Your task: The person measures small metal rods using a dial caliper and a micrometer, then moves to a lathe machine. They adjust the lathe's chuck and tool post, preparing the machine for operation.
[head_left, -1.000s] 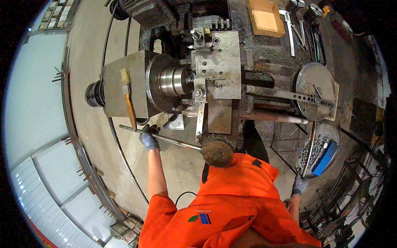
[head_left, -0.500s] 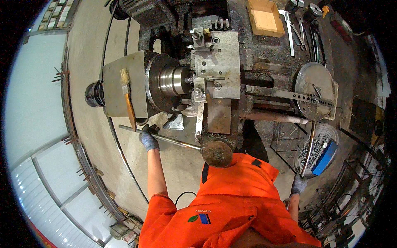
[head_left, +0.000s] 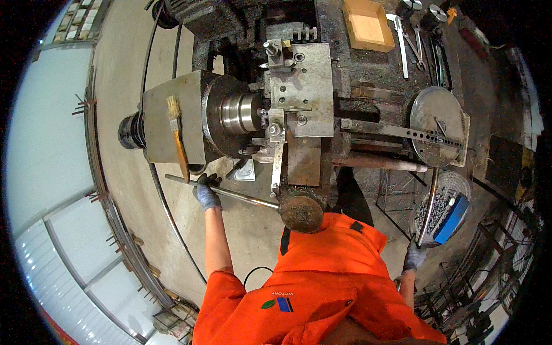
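My left hand (head_left: 207, 192), in a grey glove, is closed around a long metal lever bar (head_left: 247, 199). That bar runs from a round, dark hub (head_left: 302, 214) in front of my waist. Lower right, my gloved right hand (head_left: 414, 257) grips the bottom end of a curved steel lever (head_left: 428, 213), which rises to a round metal plate (head_left: 438, 126). Between my arms and beyond them is a lathe-like machine. A shiny ringed metal workpiece (head_left: 238, 113) sits in its round chuck (head_left: 215, 115), close beside the flat tool slide (head_left: 310, 86) with its clamped tool holders (head_left: 277, 125).
A wooden-handled brush (head_left: 179, 141) lies on the headstock cover (head_left: 158, 129). To the far right are a shallow yellowish box (head_left: 368, 26), a caliper (head_left: 399, 46) and wrenches (head_left: 421, 49). A basket (head_left: 455, 183) of small metal parts holds a blue box (head_left: 451, 219) near my right hand.
The tool slide sits very slightly further left, toward the chuck. Both hands keep their grip in about the same places.
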`<action>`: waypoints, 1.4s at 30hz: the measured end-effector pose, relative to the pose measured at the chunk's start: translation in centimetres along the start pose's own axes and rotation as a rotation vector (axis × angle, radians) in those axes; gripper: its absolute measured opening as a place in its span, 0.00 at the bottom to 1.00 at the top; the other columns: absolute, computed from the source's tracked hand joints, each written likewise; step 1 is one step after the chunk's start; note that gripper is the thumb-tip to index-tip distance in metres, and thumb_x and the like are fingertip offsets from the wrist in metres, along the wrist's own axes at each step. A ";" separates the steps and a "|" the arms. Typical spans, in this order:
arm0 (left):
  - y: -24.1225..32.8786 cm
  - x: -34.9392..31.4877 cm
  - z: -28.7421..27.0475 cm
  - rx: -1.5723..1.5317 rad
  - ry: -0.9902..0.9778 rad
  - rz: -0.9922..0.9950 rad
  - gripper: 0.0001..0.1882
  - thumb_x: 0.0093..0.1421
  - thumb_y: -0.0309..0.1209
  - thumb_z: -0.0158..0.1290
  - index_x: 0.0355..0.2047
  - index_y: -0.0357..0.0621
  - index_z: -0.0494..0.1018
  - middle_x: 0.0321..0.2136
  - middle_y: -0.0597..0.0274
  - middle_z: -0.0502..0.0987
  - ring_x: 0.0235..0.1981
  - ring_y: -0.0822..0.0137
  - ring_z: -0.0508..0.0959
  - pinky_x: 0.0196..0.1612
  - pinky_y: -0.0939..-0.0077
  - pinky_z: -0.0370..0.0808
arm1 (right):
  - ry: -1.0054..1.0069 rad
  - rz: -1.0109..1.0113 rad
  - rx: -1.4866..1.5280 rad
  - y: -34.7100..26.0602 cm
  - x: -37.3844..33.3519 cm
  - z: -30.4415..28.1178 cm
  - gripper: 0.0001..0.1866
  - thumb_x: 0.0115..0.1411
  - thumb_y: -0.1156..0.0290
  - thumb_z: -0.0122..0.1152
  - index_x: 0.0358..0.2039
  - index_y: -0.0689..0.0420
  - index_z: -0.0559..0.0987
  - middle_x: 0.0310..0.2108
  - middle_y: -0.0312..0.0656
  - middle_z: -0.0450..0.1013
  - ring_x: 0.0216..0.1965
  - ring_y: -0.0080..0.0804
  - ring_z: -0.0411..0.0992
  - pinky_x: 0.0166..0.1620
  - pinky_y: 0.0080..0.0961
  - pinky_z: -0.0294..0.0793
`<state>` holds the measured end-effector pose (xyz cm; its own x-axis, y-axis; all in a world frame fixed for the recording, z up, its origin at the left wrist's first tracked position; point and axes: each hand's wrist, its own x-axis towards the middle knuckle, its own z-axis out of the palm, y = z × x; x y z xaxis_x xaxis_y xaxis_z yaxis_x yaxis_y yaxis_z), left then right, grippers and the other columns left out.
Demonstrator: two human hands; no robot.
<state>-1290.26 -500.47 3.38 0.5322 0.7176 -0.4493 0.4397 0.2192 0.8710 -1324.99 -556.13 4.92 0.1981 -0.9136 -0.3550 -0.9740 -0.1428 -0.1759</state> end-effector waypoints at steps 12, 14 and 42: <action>0.7 -1.1 0.5 -0.055 -0.012 0.005 0.19 0.47 0.22 0.51 0.41 0.24 0.65 0.25 0.42 0.72 0.28 0.48 0.77 0.27 0.57 0.78 | -0.083 0.057 -0.043 2.0 0.8 1.0 0.32 0.48 0.42 0.57 0.25 0.66 0.77 0.24 0.54 0.74 0.28 0.48 0.72 0.32 0.40 0.67; 0.8 -1.2 0.7 -0.054 -0.007 0.004 0.19 0.47 0.22 0.51 0.41 0.25 0.65 0.25 0.41 0.72 0.27 0.49 0.77 0.27 0.57 0.78 | -0.153 0.115 -0.042 3.5 1.5 1.5 0.32 0.48 0.42 0.57 0.25 0.66 0.77 0.25 0.55 0.74 0.29 0.48 0.72 0.33 0.41 0.67; 0.1 -0.1 -0.1 -0.013 -0.022 0.002 0.17 0.55 0.26 0.47 0.42 0.26 0.64 0.31 0.37 0.73 0.29 0.49 0.77 0.28 0.60 0.79 | -0.103 -0.002 0.183 5.4 1.3 3.2 0.24 0.49 0.53 0.61 0.16 0.64 0.71 0.13 0.45 0.65 0.18 0.34 0.61 0.25 0.37 0.61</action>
<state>-1290.37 -500.46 3.51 0.5487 0.7034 -0.4518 0.4293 0.2267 0.8743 -1329.62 -556.84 0.55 0.2193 -0.8683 -0.4449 -0.9393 -0.0646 -0.3369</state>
